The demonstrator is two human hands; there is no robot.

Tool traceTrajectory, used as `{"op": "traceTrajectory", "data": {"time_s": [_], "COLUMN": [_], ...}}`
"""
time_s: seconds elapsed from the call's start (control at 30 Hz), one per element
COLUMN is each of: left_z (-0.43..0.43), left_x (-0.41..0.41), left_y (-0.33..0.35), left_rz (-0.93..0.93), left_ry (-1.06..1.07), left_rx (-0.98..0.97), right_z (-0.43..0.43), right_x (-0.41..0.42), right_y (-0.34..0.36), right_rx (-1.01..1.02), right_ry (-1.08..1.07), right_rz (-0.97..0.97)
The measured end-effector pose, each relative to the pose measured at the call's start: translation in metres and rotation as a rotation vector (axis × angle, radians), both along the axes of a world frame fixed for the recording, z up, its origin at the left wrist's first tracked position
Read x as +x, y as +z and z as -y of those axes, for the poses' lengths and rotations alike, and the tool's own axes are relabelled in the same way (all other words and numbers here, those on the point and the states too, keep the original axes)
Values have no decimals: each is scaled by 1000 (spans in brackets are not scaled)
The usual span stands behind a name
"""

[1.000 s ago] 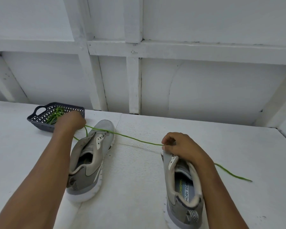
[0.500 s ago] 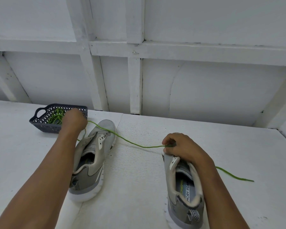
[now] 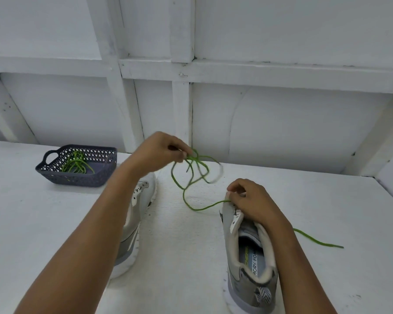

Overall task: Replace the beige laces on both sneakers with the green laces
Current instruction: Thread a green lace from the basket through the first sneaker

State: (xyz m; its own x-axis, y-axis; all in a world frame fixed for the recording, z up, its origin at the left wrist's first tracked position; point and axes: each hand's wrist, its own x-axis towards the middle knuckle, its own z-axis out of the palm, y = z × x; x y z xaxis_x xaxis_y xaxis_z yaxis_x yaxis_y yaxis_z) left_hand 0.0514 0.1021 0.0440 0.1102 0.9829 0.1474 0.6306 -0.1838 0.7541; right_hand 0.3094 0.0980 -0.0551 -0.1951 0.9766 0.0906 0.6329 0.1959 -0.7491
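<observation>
Head view: left hand [image 3: 156, 152] pinches the looped green lace [image 3: 193, 157] at twelve o'clock; right hand [image 3: 252, 202] pinches it at the shoe [image 3: 247, 264]. Pulling may knot it.

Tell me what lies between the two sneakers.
In the head view, only a slack run of green lace crosses the white table between left sneaker and right sneaker.

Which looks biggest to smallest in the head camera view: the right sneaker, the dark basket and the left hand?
1. right sneaker: largest, though it is also nearest the camera.
2. dark basket.
3. left hand, pinching the green lace. It looks close to the basket in size, so this order is unsure.
</observation>
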Motion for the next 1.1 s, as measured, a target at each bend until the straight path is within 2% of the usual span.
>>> {"op": "traceTrajectory", "data": {"time_s": [0.03,0.13,0.23,0.37,0.5,0.7,0.87,1.0,1.1], "left_z": [-3,-13,-21,-30,-44,-55,-58,-61,-62], "left_x": [6,16,22,41,56,53,49,50,47], "left_y": [-6,-28,-45,-55,-76,-107,-121,-125,-122], "left_rz": [-77,-488,-629,-632,-620,-767,-781,-711,-699], "left_ry": [-25,-64,-41,-42,-76,26,35,34,-49], "left_rx": [-36,-180,-231,-113,-123,-124,-176,-160,-250], "right_z": [0,1,1,-2,4,6,11,12,11], "right_x": [2,14,31,56,72,95,92,80,74], "right_y": [0,0,-2,-5,-3,-9,-5,-16,-19], "right_rx": [17,52,49,-76,-195,-193,-444,-375,-264], "right_ry": [-32,-105,-226,-296,-296,-447,-188,-182,-178], "right_rz": [-27,-63,-60,61,30,386,464,446,413]}}
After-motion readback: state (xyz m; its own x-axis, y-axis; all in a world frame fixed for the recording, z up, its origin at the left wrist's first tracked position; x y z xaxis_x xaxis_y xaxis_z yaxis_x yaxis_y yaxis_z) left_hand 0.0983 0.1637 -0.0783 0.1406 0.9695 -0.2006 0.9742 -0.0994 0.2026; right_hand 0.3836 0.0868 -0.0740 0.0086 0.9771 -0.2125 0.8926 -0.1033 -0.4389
